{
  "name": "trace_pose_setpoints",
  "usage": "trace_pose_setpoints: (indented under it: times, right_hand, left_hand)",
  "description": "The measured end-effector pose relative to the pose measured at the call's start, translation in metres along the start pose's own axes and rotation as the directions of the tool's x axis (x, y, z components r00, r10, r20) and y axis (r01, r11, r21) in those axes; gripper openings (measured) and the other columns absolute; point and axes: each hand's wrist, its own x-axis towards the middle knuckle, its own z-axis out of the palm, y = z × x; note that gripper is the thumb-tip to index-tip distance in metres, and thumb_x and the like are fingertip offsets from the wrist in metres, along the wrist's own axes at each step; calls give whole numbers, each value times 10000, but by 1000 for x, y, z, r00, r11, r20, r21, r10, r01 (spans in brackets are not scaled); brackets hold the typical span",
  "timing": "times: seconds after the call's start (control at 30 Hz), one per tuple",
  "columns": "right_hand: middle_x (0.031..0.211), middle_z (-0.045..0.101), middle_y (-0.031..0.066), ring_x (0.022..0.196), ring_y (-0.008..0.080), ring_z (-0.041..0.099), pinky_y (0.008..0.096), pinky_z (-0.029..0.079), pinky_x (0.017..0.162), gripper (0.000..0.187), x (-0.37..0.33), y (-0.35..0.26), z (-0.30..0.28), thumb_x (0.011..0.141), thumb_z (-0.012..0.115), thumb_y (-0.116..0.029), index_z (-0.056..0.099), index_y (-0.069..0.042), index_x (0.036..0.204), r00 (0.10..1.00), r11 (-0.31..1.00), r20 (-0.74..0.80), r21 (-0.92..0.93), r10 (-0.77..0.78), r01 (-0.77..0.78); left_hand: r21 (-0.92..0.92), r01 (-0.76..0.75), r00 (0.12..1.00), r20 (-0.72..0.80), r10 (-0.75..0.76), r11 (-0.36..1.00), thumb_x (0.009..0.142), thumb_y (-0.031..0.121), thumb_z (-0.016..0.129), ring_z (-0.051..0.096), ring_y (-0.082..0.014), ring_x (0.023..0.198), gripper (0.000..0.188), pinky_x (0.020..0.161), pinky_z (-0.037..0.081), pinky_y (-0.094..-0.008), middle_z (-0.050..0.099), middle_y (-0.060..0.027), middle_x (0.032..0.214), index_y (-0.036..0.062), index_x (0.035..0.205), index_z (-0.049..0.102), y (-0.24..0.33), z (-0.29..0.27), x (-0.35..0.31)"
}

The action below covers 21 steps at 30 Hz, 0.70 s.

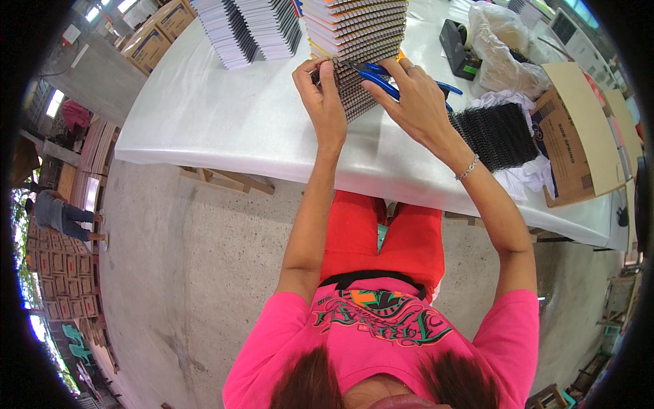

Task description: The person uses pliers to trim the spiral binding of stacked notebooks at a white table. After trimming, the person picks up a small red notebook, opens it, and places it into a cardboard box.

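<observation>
A tall stack of spiral-bound notebooks stands at the table's near middle, its coiled edges turned toward me. My left hand is closed at the stack's left corner, thumb and fingers pinching the end of a wire-like spiral coil. In my right hand is a pair of blue-handled cutting pliers, whose jaws point left and meet the coil end beside my left thumb. Whether the jaws have closed on the coil is too small to tell. To the right of this hand lies a pile of loose black spiral coils on white plastic.
Two more notebook stacks stand at the left on the white table. Right of centre are a black tape dispenser and a clear plastic bag. An open cardboard box sits by the right edge. Far left, a person stands near stacked cartons.
</observation>
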Motion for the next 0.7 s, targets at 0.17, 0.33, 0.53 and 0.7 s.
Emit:
trace_pose_setpoints:
  times: [0.17,0.33,0.53,0.7]
  right_hand:
    - [1074,630,164,1042,326,584,466,433,845,515,-5,8,8,903,666,-509,643,-86,1197,996,998,-77,-59,-34,30]
    - [1034,634,158,1012,327,596,466,441,831,517,-3,10,13,908,659,-519,647,-80,1182,993,997,-98,-53,-66,61]
    - [988,646,148,906,319,631,460,477,774,499,3,13,15,918,649,-521,647,-82,1157,984,990,-116,-65,-133,126]
    - [884,685,129,734,327,688,440,538,623,428,3,9,11,956,605,-504,637,-92,1068,997,999,62,-1,-35,36]
  left_hand:
    - [-86,14,998,-53,-18,996,1070,283,475,474,-198,1122,313,1027,363,-353,476,-115,1207,3,1199,531,7,3,-1]
    - [-27,-22,1000,-3,22,999,1045,321,533,465,-226,1141,351,1037,354,-368,453,-114,1219,20,1226,529,4,-2,-6]
    - [128,-70,997,31,66,989,1023,296,581,466,-249,1153,322,1048,348,-378,455,-117,1182,25,1194,555,-3,-5,-6]
    - [128,-44,999,18,42,991,1037,263,559,470,-239,1149,276,1043,353,-369,469,-114,1167,18,1164,565,-7,-5,-6]
